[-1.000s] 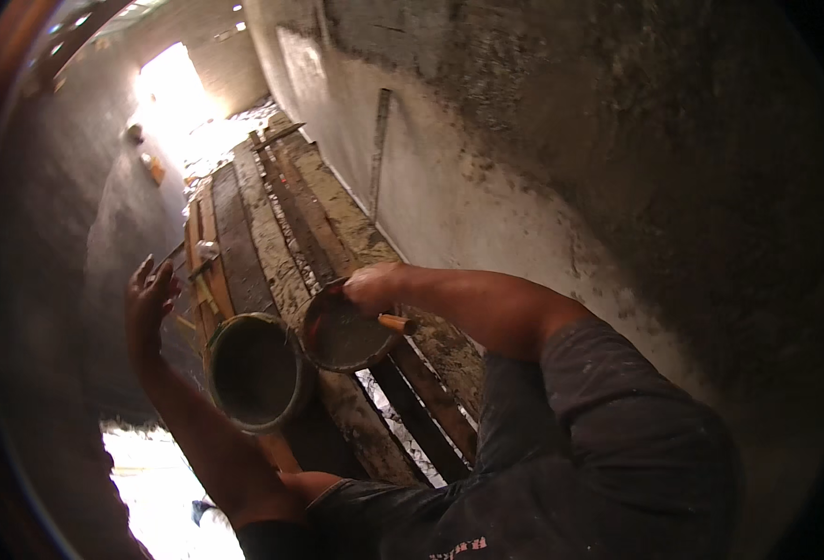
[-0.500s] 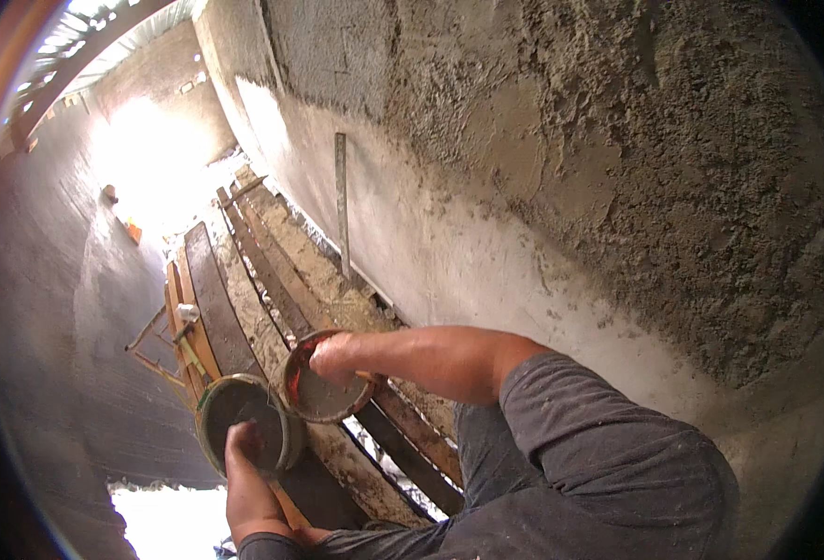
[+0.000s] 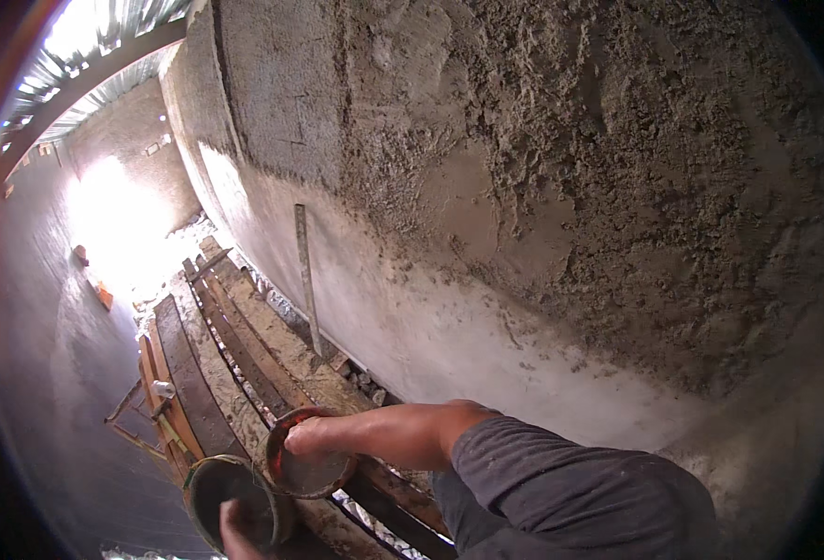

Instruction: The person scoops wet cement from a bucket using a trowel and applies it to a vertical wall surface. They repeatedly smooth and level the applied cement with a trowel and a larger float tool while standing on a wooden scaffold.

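Observation:
Two round buckets of grey wet mix stand side by side on the boards below me. My left hand [image 3: 234,515], smeared by motion, is over the inside of the larger grey-green bucket [image 3: 283,520]; its fingers cannot be made out. My right arm reaches across the smaller bucket [image 3: 342,481], whose inner wall glows red-orange on its left side. Inside that bucket, near its left wall, is my right hand [image 3: 304,436], with the fingers turned down and mostly hidden. What it grips, if anything, does not show.
Long wooden planks [image 3: 192,350] with gaps form the platform. A straight bar [image 3: 306,280] leans on the right wall [image 3: 524,187], which carries rough wet plaster above a smoother pale band. At left, a wooden frame [image 3: 132,420] stands by the grey wall [image 3: 34,373].
The view has tilted up, so the buckets and both hands sit lower and further left in it. Each hand is still at its own bucket.

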Demonstrator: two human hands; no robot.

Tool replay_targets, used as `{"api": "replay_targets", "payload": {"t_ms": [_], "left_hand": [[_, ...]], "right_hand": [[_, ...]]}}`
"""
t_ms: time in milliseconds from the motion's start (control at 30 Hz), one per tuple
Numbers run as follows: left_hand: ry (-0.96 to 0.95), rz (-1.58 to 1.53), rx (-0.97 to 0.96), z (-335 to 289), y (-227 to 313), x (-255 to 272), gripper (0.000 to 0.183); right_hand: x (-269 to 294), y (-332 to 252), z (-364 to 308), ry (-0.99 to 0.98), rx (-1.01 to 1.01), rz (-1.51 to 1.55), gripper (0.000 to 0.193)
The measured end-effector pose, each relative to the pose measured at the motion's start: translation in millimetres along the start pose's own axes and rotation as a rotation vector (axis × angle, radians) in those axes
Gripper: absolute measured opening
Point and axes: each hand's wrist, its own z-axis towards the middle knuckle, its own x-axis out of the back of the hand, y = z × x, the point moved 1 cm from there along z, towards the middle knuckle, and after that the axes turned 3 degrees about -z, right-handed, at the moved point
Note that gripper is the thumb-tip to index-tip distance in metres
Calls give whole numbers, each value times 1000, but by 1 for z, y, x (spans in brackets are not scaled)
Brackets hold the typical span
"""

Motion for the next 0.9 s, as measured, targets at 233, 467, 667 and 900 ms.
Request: {"api": "replay_targets", "payload": {"t_ms": [233,467,667,900], "left_hand": [[-554,316,40,3,155,-127,17],[-548,852,-124,22,144,-130,41],[-340,872,-312,-38,195,-130,44],[-331,1365,-239,-90,207,-113,51]], "right_hand": [[7,-42,17,-74,70,40,42],[9,-58,-12,-223,-129,-155,46],[7,-70,-44,-341,-283,-314,39],[28,-66,-33,-270,-392,-360,34]]}}
